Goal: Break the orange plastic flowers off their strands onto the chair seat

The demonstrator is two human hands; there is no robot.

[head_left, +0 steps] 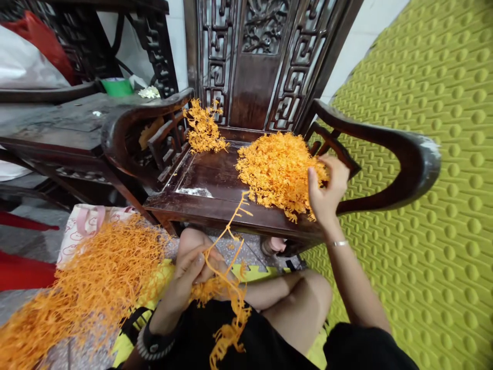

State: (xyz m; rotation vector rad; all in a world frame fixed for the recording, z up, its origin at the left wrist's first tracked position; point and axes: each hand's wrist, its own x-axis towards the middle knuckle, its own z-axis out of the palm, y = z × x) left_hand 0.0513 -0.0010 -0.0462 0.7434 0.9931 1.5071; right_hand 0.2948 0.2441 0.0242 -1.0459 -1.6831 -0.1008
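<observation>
My left hand (192, 270) is closed on a thin orange plastic strand (227, 241) above my lap, and the strand rises toward the chair seat. More orange bits hang below this hand. My right hand (326, 187) reaches onto the dark wooden chair seat (208, 177). Its fingers curl against the right edge of a heap of small orange plastic pieces (275, 167). A smaller clump of orange pieces (202, 128) lies at the back left of the seat.
A big loose pile of orange strands (84, 282) spreads over a pink-and-white bag (82, 223) on the floor at left. A dark low table (57, 126) with a green roll (116, 86) stands behind. A green bumpy mat (423, 154) covers the floor at right.
</observation>
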